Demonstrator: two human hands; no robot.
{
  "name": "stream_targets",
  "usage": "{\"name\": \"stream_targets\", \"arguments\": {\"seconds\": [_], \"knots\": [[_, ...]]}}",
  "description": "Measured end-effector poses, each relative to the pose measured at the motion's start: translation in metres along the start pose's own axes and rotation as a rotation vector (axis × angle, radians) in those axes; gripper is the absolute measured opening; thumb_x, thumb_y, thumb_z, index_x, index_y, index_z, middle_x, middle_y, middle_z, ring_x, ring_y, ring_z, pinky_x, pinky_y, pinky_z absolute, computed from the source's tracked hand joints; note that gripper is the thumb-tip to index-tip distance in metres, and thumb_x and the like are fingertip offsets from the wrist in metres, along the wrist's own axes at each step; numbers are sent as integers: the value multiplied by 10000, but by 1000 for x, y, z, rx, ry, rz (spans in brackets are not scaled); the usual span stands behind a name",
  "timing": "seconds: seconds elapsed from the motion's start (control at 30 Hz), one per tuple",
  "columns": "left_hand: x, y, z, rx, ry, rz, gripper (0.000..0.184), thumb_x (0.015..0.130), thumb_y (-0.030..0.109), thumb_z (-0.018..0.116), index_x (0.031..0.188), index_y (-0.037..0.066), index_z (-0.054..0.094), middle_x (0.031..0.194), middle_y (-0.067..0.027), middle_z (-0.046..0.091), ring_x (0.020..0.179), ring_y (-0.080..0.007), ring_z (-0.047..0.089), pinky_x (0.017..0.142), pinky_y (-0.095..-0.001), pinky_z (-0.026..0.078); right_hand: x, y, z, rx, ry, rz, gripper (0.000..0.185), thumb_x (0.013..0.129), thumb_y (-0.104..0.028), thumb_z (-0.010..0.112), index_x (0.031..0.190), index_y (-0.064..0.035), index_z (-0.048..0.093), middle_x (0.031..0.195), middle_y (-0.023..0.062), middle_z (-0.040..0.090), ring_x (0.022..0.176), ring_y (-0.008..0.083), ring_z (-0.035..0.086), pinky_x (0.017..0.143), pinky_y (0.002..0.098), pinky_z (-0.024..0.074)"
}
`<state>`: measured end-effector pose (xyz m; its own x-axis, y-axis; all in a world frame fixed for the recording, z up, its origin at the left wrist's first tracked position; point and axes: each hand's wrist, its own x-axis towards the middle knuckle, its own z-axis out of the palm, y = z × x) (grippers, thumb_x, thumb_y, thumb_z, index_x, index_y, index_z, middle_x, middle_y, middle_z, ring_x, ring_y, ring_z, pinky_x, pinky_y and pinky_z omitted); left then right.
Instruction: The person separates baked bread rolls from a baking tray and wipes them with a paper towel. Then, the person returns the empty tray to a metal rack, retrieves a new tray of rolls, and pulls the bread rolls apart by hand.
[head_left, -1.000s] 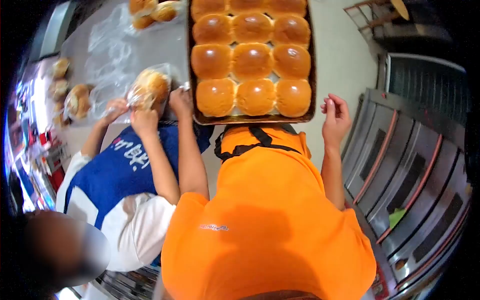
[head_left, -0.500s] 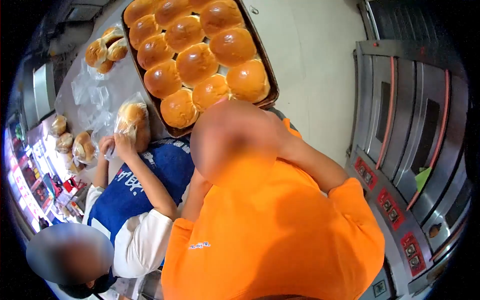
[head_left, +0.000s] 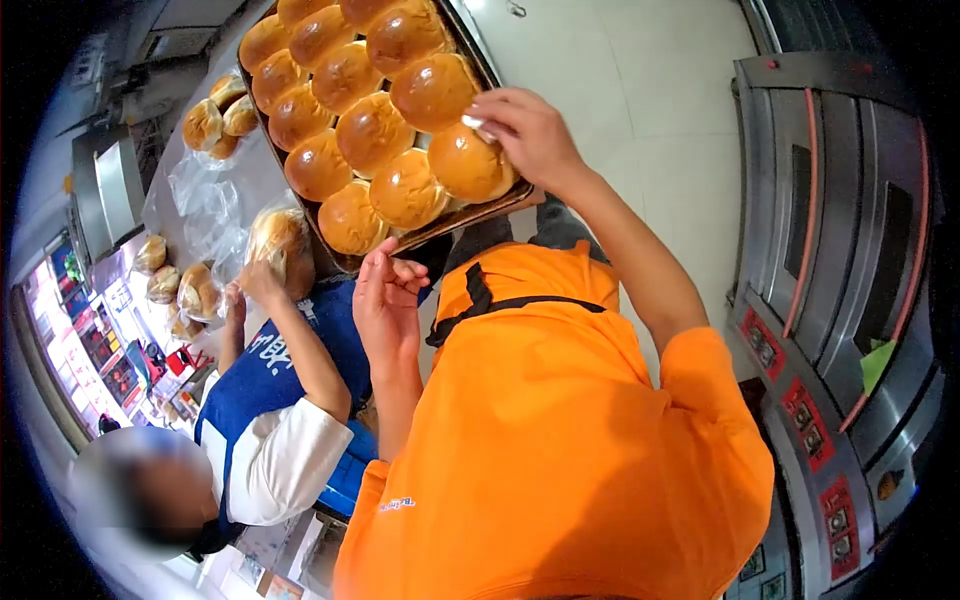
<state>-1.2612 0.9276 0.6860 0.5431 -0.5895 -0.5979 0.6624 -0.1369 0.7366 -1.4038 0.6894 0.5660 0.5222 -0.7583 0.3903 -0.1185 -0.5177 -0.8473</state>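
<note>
A dark baking tray (head_left: 440, 232) holds rows of glossy brown buns. My right hand (head_left: 530, 140) reaches over its right edge, fingertips pinched together at the near corner bun (head_left: 470, 165). Something small and white (head_left: 474, 122) shows at those fingertips; what it is I cannot make out. Just below the tray's near edge is my left hand (head_left: 388, 295), palm up, its fingers loosely bent and apart, holding nothing.
To the left a co-worker in a blue apron (head_left: 270, 355) handles a clear bag of buns (head_left: 280, 245). Bagged buns (head_left: 200, 290), loose plastic bags (head_left: 205, 190) and more buns (head_left: 215, 118) lie on the table. Ovens (head_left: 830, 240) stand at the right.
My hands were together near my face, blurred, and have come apart. The right has moved out to the corner bun, the left down beside the tray. The view has shifted slightly.
</note>
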Motion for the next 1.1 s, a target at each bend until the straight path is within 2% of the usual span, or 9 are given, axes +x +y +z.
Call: {"name": "stream_targets", "arguments": {"seconds": [0.1, 0.27, 0.43, 0.47, 0.6, 0.73, 0.8, 0.97, 1.1], "knots": [[-2, 0, -5, -135, -51, -65, 278, 1102, 226, 549, 1230, 4, 658, 778, -51, 603, 840, -219, 638, 761, -337, 531, 7, 16, 1, -123, -171, -196, 169, 868, -34, 681, 1025, -21, 743, 1028, 102, 705, 959, 337, 657, 815, 410, 550], [-6, -4, -20, -245, 24, -33, 249, 1099, 219, 549, 1206, 28, 669, 773, -36, 591, 813, -201, 608, 745, -322, 500, -10, -8, -56, -290, -336, 91, 147, 867, -38, 662, 985, -18, 747, 909, 109, 689, 828, 326, 653, 763, 399, 545], [-3, -6, -37, -386, 72, -94, 218, 1093, 210, 555, 1199, 52, 662, 780, -16, 575, 790, -173, 569, 742, -313, 476, -23, -20, -42, -103, 49, 237, 186, 944, -84, 691, 1100, -10, 761, 968, 112, 729, 789, 235, 673, 707, 315, 533], [-2, -5, -38, -383, 69, -94, 218, 1093, 210, 555, 1199, 52, 662, 780, -16, 575, 790, -173, 569, 742, -313, 476, -25, -25, -36, -49, 71, 251, 202, 910, -71, 708, 1099, -16, 754, 1006, 132, 730, 911, 327, 691, 807, 393, 557], [1, 0, -38, -397, 59, -88, 219, 1096, 193, 543, 1213, 42, 651, 784, -22, 570, 788, -176, 564, 746, -310, 481, -35, -36, -23, -57, 148, 263, 193, 930, -71, 712, 1109, -21, 761, 1022, 127, 726, 936, 314, 702, 826, 383, 560], [6, -2, -40, -404, 12, -118, 238, 1098, 201, 549, 1225, 28, 653, 782, -31, 571, 788, -182, 568, 747, -316, 495, -52, -38, -28, -95, 109, 306, 182, 924, -69, 718, 1096, -27, 762, 988, 128, 721, 898, 312, 699, 793, 376, 556], [9, -7, -38, -286, -84, -152, 293, 1104, 239, 538, 1270, 21, 640, 864, -50, 651, 870, -204, 649, 788, -339, 534, -54, -54, -35, -35, -96, 423, 156, 921, -56, 714, 1067, -28, 762, 933, 128, 706, 848, 315, 690, 751, 370, 547], [-1, -8, 4, -137, -358, -289, 473, 1115, 318, 515, 1409, -51, 553, 1305, -205, 672, 1138, -330, 697, 1012, -476, 566, -40, -105, -13, 146, -242, 7, 127, 828, -44, 769, 952, -60, 744, 867, 96, 686, 772, 295, 652, 668, 394, 513], [7, -8, -12, -64, -319, -260, 393, 1121, 219, 504, 1398, -55, 555, 1314, -159, 668, 1170, -248, 691, 1021, -405, 578, -29, -127, 19, 162, -262, -145, 168, 791, -41, 805, 947, -72, 752, 865, 70, 678, 789, 287, 641, 671, 391, 516]]}}
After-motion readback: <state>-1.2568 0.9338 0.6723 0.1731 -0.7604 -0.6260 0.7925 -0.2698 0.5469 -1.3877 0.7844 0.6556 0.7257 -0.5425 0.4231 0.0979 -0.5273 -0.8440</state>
